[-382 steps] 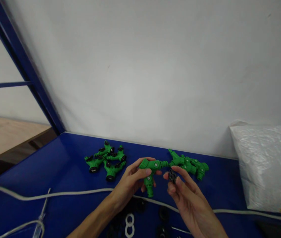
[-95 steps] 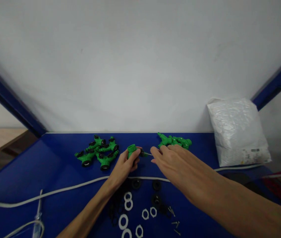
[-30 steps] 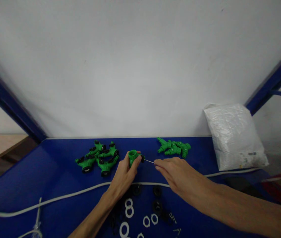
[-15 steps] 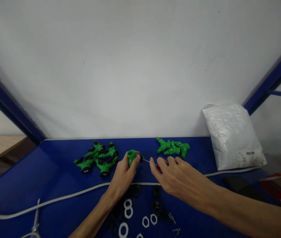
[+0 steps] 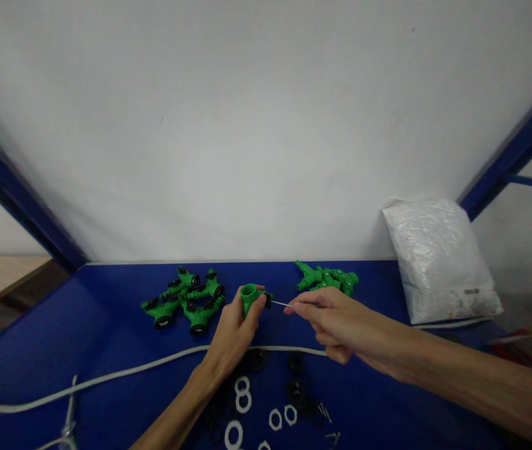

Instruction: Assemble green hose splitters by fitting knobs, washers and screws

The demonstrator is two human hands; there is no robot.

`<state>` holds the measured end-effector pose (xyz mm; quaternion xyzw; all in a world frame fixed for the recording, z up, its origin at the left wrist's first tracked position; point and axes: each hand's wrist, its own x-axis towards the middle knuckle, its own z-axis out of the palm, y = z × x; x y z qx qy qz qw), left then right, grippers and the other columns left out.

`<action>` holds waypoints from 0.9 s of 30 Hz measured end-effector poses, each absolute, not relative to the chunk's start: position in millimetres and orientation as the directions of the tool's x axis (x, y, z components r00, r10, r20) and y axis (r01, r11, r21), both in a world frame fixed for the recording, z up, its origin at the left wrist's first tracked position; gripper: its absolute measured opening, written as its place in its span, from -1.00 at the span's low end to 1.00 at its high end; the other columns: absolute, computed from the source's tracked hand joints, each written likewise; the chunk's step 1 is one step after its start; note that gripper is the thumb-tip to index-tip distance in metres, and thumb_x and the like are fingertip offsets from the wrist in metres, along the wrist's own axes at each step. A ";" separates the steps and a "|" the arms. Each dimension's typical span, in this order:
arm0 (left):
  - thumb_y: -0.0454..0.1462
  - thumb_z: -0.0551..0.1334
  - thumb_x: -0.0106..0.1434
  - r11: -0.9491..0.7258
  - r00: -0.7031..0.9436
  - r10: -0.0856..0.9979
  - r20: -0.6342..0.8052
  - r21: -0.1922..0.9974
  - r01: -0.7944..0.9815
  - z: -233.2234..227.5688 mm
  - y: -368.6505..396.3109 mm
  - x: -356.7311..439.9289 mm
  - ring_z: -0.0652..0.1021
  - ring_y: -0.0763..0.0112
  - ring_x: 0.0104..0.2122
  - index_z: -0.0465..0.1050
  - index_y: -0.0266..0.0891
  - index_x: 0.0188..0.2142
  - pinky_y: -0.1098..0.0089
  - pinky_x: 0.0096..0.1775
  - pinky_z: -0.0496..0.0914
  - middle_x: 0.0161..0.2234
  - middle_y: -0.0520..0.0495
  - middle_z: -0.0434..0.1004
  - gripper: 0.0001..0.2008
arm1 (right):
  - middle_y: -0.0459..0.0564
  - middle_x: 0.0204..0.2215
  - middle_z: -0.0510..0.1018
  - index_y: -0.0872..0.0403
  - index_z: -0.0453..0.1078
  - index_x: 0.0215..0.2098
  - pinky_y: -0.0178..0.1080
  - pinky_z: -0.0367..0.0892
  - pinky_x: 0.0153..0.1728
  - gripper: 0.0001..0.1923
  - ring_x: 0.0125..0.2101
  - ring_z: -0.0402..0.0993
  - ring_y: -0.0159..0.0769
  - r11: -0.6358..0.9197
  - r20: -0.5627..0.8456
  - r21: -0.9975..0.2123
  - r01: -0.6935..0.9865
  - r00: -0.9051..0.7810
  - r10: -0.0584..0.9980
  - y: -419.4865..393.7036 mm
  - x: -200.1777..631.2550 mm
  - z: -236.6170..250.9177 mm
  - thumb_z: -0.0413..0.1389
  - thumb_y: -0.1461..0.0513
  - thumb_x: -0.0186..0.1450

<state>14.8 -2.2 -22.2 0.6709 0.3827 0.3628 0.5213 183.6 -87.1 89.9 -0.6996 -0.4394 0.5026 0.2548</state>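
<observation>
My left hand (image 5: 242,315) is closed around a green plastic hose splitter (image 5: 249,294), its round opening facing up. A black part (image 5: 268,300) sits on the splitter's right side. My right hand (image 5: 329,319) grips a screwdriver, whose thin metal shaft (image 5: 279,303) reaches left to that black part; the fingers hide its handle. To the left lie several green splitters with black fittings (image 5: 199,315). Behind my right hand is a pile of plain green splitters (image 5: 310,275).
White rings (image 5: 243,400), black rings (image 5: 296,390) and small screws (image 5: 324,411) lie on the blue table (image 5: 120,325) in front. A white cable (image 5: 144,364) crosses it. A white plastic package (image 5: 444,262) leans on the wall at right, beside a blue post (image 5: 486,187).
My right hand has rotated about the screwdriver, the back of the hand turning and the lower fingers now showing beneath. My left hand and the splitter have stayed in place.
</observation>
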 end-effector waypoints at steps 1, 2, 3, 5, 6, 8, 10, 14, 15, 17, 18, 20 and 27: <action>0.05 0.13 0.37 -0.167 0.443 0.892 0.088 0.976 0.142 -21.8 -2.6 15.3 0.28 0.44 -0.55 0.40 -0.21 0.06 0.45 -0.49 0.19 -0.53 0.10 0.28 -0.54 | -0.34 -0.72 0.04 0.13 0.42 -0.04 -0.37 0.02 -0.68 -0.71 -0.75 -0.03 -0.47 -0.447 -0.441 -0.793 0.414 0.116 0.890 -87.5 185.6 87.5 -0.07 0.19 0.44; 0.05 0.13 0.36 -0.168 0.443 0.892 0.086 0.974 0.149 -21.6 -3.0 15.7 0.28 0.43 -0.54 0.41 -0.22 0.05 0.45 -0.49 0.19 -0.52 0.09 0.28 -0.54 | -0.28 -0.69 0.18 0.12 0.43 -0.08 -0.35 0.09 -0.65 -0.76 -0.72 0.09 -0.46 -0.354 -0.350 -0.772 0.528 0.113 0.930 -88.1 187.9 83.4 -0.03 0.22 0.41; 0.05 0.13 0.36 -0.168 0.443 0.892 0.084 0.973 0.155 -21.4 -3.4 16.1 0.29 0.43 -0.54 0.41 -0.22 0.05 0.45 -0.49 0.19 -0.52 0.08 0.29 -0.53 | -0.20 -0.63 0.33 0.12 0.43 -0.13 -0.33 0.16 -0.60 -0.82 -0.67 0.22 -0.44 -0.223 -0.217 -0.710 0.668 0.094 0.972 -89.2 190.1 78.2 0.01 0.26 0.38; 0.06 0.13 0.36 -0.165 0.438 0.895 0.080 0.973 0.161 -21.6 -3.5 16.7 0.30 0.42 -0.53 0.42 -0.22 0.05 0.44 -0.48 0.20 -0.51 0.08 0.28 -0.53 | -0.04 -0.42 0.52 0.13 0.42 -0.12 -0.30 0.25 -0.50 -0.79 -0.53 0.41 -0.37 0.086 0.054 -0.417 0.905 -0.070 0.996 -92.4 193.4 67.9 0.04 0.38 0.31; 0.07 0.12 0.37 -0.163 0.436 0.896 0.078 0.974 0.160 -21.9 -3.3 16.9 0.30 0.42 -0.52 0.42 -0.22 0.05 0.44 -0.47 0.20 -0.51 0.09 0.28 -0.52 | 0.03 -0.34 0.55 0.15 0.41 -0.07 -0.27 0.28 -0.47 -0.72 -0.48 0.45 -0.32 0.217 0.134 -0.201 0.955 -0.193 0.972 -94.6 194.1 64.0 0.02 0.43 0.28; 0.08 0.12 0.37 -0.152 0.433 0.898 0.072 0.976 0.153 -23.3 -2.3 17.1 0.30 0.42 -0.52 0.42 -0.23 0.04 0.44 -0.46 0.21 -0.51 0.09 0.27 -0.52 | 0.14 -0.26 0.57 0.22 0.38 0.04 -0.23 0.31 -0.50 -0.60 -0.44 0.50 -0.22 0.384 0.151 0.233 0.894 -0.423 0.893 -99.5 193.3 60.1 -0.01 0.48 0.26; 0.08 0.12 0.36 -0.131 0.427 0.902 0.061 0.982 0.138 -25.1 -1.1 17.2 0.29 0.43 -0.52 0.42 -0.23 0.04 0.43 -0.47 0.21 -0.51 0.10 0.25 -0.51 | 0.20 -0.26 0.57 0.29 0.37 0.07 -0.21 0.32 -0.54 -0.57 -0.44 0.51 -0.16 0.449 0.090 0.495 0.744 -0.557 0.825 -103.5 190.6 59.6 -0.03 0.50 0.25; 0.08 0.14 0.35 -0.106 0.415 0.908 0.054 0.989 0.103 -26.0 -0.4 16.6 0.27 0.43 -0.54 0.41 -0.24 0.05 0.44 -0.48 0.19 -0.53 0.12 0.23 -0.50 | 0.20 -0.23 0.58 0.30 0.35 0.11 -0.26 0.28 -0.58 -0.48 -0.49 0.50 -0.25 0.440 0.081 0.457 0.773 -0.529 0.845 -101.8 185.7 59.6 -0.05 0.54 0.19; 0.07 0.14 0.35 -0.113 0.415 0.908 0.061 0.988 0.101 -25.3 -0.7 16.3 0.28 0.43 -0.55 0.42 -0.24 0.05 0.44 -0.48 0.18 -0.54 0.12 0.24 -0.51 | 0.18 -0.23 0.58 0.26 0.37 0.09 -0.26 0.28 -0.56 -0.48 -0.49 0.50 -0.27 0.410 0.108 0.348 0.843 -0.471 0.876 -99.3 184.8 60.3 -0.05 0.54 0.19; 0.06 0.15 0.35 -0.136 0.413 0.907 0.081 0.985 0.106 -23.0 -1.7 15.6 0.29 0.43 -0.56 0.42 -0.23 0.04 0.44 -0.48 0.18 -0.55 0.11 0.25 -0.52 | 0.10 -0.31 0.58 0.19 0.45 -0.08 -0.27 0.30 -0.47 -0.63 -0.46 0.49 -0.30 0.310 0.149 -0.003 0.951 -0.306 0.940 -93.7 182.9 64.4 -0.04 0.51 0.24; 0.06 0.15 0.35 -0.148 0.412 0.907 0.090 0.983 0.111 -21.7 -2.2 15.3 0.29 0.42 -0.56 0.42 -0.23 0.04 0.44 -0.49 0.18 -0.55 0.11 0.26 -0.53 | 0.03 -0.40 0.55 0.16 0.46 -0.19 -0.27 0.29 -0.46 -0.72 -0.48 0.46 -0.32 0.226 0.125 -0.227 0.947 -0.202 0.971 -91.1 182.0 67.9 -0.04 0.46 0.29; 0.05 0.14 0.36 -0.162 0.407 0.908 0.102 0.980 0.115 -19.1 -3.1 14.8 0.29 0.43 -0.56 0.41 -0.22 0.04 0.45 -0.49 0.18 -0.56 0.12 0.26 -0.54 | -0.15 -0.60 0.35 0.11 0.42 -0.29 -0.32 0.20 -0.55 -0.75 -0.62 0.29 -0.41 -0.051 -0.073 -0.642 0.765 0.005 0.997 -87.7 180.1 76.8 -0.09 0.35 0.40; 0.02 0.14 0.37 -0.188 0.425 0.898 0.116 0.973 0.131 -14.6 -5.9 14.9 0.24 0.47 -0.59 0.39 -0.21 0.06 0.46 -0.54 0.12 -0.56 0.14 0.24 -0.56 | -0.32 -0.69 0.08 0.09 0.39 -0.16 -0.38 -0.01 -0.71 -0.74 -0.76 -0.04 -0.49 -0.389 -0.376 -0.819 0.423 0.116 0.919 -86.5 181.1 87.1 -0.12 0.20 0.47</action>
